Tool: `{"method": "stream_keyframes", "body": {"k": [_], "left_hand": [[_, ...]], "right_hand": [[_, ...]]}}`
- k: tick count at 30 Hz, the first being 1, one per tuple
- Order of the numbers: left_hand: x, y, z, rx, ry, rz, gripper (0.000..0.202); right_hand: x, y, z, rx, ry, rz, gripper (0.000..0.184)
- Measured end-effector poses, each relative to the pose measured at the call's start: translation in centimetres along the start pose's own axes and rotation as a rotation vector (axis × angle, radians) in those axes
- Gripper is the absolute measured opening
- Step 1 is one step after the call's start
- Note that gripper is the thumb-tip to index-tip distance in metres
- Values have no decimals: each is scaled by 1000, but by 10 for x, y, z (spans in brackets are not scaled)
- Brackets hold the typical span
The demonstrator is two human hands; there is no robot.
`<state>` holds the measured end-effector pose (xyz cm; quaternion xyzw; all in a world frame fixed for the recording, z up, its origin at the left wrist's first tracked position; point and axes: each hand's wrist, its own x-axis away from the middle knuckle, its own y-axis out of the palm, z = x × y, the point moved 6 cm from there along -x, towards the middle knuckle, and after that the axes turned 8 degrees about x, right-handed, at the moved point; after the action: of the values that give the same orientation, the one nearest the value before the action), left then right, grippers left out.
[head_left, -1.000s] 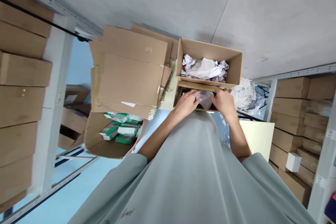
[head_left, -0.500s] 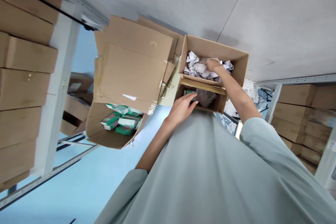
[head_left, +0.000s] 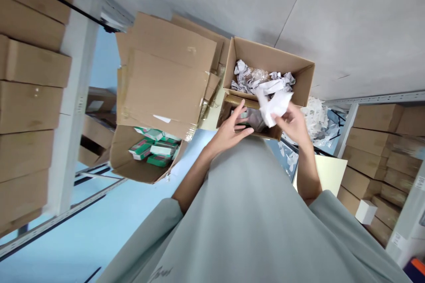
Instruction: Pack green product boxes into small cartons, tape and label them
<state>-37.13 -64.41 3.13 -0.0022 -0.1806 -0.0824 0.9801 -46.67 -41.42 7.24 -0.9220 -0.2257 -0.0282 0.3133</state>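
My right hand (head_left: 294,127) pinches a crumpled sheet of white paper (head_left: 276,107) over the near cardboard box (head_left: 276,132). My left hand (head_left: 230,130) is open, its fingers spread at that box's left side; whether it touches the box I cannot tell. Inside the near box, partly hidden by the hands and paper, are a translucent plastic bag (head_left: 254,119) and something green and white. Right behind it stands a larger open cardboard box (head_left: 270,55). Crumpled papers (head_left: 241,69) and a clear plastic wrap (head_left: 259,74) lie in it.
Flattened cardboard (head_left: 166,79) is stacked on the left, above an open carton (head_left: 128,170) of green-and-white small boxes (head_left: 162,149). Shelves with cartons (head_left: 31,106) stand at left, and more cartons (head_left: 375,141) at right. A bundle of white material (head_left: 314,117) lies right of the boxes.
My right hand has come out of the larger box towards me, now with crumpled paper in it. My left hand's fingers have spread wider.
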Motion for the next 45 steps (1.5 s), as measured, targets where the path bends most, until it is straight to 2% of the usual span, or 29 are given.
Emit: {"method": "stream_keyframes", "body": {"k": [1,3,5,7,9,11,13,15,19,21,23,25,28,30,34,37,39,42,45], "left_hand": [[-1,5,1,39,7,-51,93],[-4,12,3,30,11,-114,82],[-9,14,0,-116,4,-101,63],[-13,13,-6,-353,-19,-54,47],[-15,10,-12,-570,-43,-14,38],[-13,6,-16,-690,-42,17,36],[-9,1,-14,-731,-13,49,37],[-3,-8,-11,-723,18,89,38],[10,-35,-2,-702,27,255,37],[15,-50,-1,-741,-6,355,39],[19,-61,-4,-790,-64,397,42],[19,-67,-12,-824,-141,365,38],[20,-70,-25,-830,-221,278,25],[22,-72,-28,-807,-211,243,20],[31,-75,-29,-802,-137,186,14],[37,-67,-30,-834,-92,105,14],[37,-51,-32,-846,-53,21,14],[34,-12,-34,-840,4,-146,12],[32,41,-35,-812,61,-355,9]], "right_hand": [[9,16,-2,44,11,-92,36],[17,50,-1,231,51,-264,25],[12,77,6,476,126,-373,26],[-1,98,13,664,221,-449,33],[-13,114,17,727,271,-530,36],[-21,123,14,663,220,-588,38],[-18,119,8,563,143,-572,44],[-4,102,5,517,146,-486,43],[48,51,16,523,364,-173,26],[74,29,26,559,501,1,29],[91,19,34,611,616,107,35],[98,22,41,632,694,91,39],[98,39,45,630,762,-49,40],[98,49,42,634,790,-93,43],[118,62,32,636,853,-55,46],[156,72,26,619,905,-1,47],[191,77,24,604,964,52,48],[256,80,25,569,1110,136,48],[326,81,27,490,1266,225,48]]}}
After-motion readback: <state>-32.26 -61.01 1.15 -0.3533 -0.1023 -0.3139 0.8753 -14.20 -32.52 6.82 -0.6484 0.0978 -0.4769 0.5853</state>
